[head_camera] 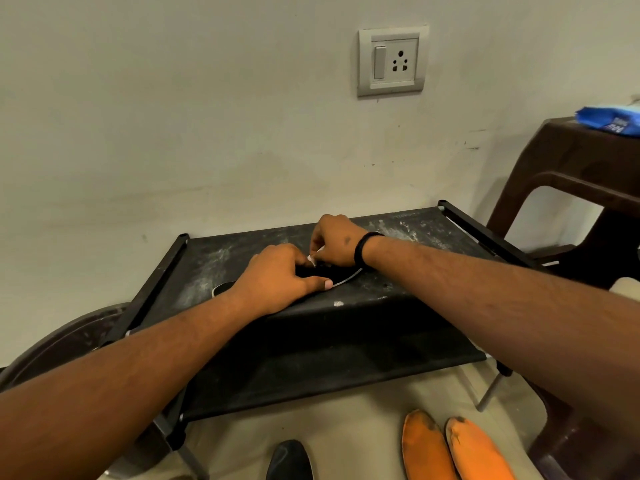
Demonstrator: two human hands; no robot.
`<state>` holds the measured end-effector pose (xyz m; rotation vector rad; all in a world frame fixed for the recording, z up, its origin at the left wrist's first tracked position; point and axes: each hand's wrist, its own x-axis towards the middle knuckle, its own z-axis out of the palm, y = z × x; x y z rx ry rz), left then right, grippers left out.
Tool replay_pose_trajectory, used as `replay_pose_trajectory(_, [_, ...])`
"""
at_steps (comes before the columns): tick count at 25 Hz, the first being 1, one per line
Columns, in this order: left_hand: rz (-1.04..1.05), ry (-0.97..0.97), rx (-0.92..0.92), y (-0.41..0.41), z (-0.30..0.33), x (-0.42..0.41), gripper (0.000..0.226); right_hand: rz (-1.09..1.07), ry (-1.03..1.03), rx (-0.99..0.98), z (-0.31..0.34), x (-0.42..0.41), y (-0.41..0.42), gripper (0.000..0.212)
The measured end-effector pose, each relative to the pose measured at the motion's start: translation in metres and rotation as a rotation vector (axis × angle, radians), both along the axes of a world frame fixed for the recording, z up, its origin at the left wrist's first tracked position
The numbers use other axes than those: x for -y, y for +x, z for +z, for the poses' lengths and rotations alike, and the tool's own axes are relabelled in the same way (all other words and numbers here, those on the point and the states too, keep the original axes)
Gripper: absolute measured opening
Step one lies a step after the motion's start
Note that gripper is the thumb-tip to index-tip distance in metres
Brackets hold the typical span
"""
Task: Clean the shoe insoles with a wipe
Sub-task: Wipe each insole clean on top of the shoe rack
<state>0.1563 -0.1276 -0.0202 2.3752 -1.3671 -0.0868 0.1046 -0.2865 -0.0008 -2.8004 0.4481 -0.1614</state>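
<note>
Black insole [313, 271], flat and oval w/ thin pale edge, lies on dusty black fabric shelf [398, 306]. Left hand [277, 278] presses on it, fingers curled over the top, thumb stretched along the near edge. Right hand [336, 242], just behind left fingertips, pinches a small white wipe [312, 258] onto the insole; wipe mostly hidden by both hands. Black wristband [362, 251] on right wrist. Beyond right hand: brown plastic stool [561, 174] w/ blue packet [609, 121]. Near side, on floor: orange slippers [453, 448], black shoe [290, 460].
</note>
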Motion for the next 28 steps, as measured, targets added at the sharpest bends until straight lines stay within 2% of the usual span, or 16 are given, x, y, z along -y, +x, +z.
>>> replay_pose_trajectory(2, [0.006, 0.001, 0.000, 0.000, 0.000, 0.000, 0.067, 0.023, 0.039, -0.006, 0.000, 0.000, 0.000, 0.007])
replay_pose_trajectory(3, [0.006, 0.001, -0.001, -0.001, 0.000, 0.000, 0.067, -0.036, -0.018, -0.002, 0.002, 0.006, -0.001, 0.009])
replay_pose_trajectory(5, [0.009, 0.000, -0.004, -0.003, 0.002, -0.001, 0.061, -0.185, -0.262, -0.012, 0.005, 0.018, -0.005, 0.014])
replay_pose_trajectory(6, [0.008, -0.001, -0.004, -0.004, 0.002, -0.001, 0.057, -0.214, -0.305, -0.010, 0.004, 0.022, -0.007, 0.015])
replay_pose_trajectory(7, [0.006, -0.002, -0.005, -0.003, 0.001, 0.000, 0.056, -0.195, -0.259, -0.016, 0.003, 0.022, -0.008, 0.015])
replay_pose_trajectory(10, [-0.007, 0.006, -0.007, -0.001, 0.000, -0.001, 0.065, -0.005, 0.075, -0.036, 0.003, 0.012, -0.008, 0.009])
replay_pose_trajectory(11, [-0.004, 0.008, -0.008, -0.001, 0.000, -0.002, 0.062, 0.000, 0.085, -0.039, 0.003, 0.013, -0.007, 0.009])
replay_pose_trajectory(14, [0.006, -0.023, -0.014, -0.005, 0.003, -0.002, 0.048, -0.166, -0.154, -0.015, 0.008, 0.031, -0.010, 0.015])
replay_pose_trajectory(15, [0.002, -0.035, -0.012, -0.005, 0.002, -0.002, 0.046, -0.189, -0.175, -0.018, 0.007, 0.036, -0.013, 0.016])
replay_pose_trajectory(18, [-0.008, -0.038, -0.005, -0.004, 0.001, -0.002, 0.046, -0.102, 0.020, -0.047, 0.009, 0.049, -0.022, 0.008])
replay_pose_trajectory(21, [-0.007, -0.040, -0.006, -0.004, 0.001, -0.002, 0.047, -0.184, -0.063, -0.017, 0.011, 0.054, -0.027, 0.009])
replay_pose_trajectory(25, [-0.007, -0.047, 0.007, -0.004, 0.002, -0.002, 0.049, -0.101, 0.063, -0.073, 0.012, 0.055, -0.030, 0.007])
replay_pose_trajectory(28, [-0.013, -0.038, 0.003, -0.004, 0.001, -0.002, 0.049, -0.172, -0.113, -0.046, 0.013, 0.055, -0.031, 0.013])
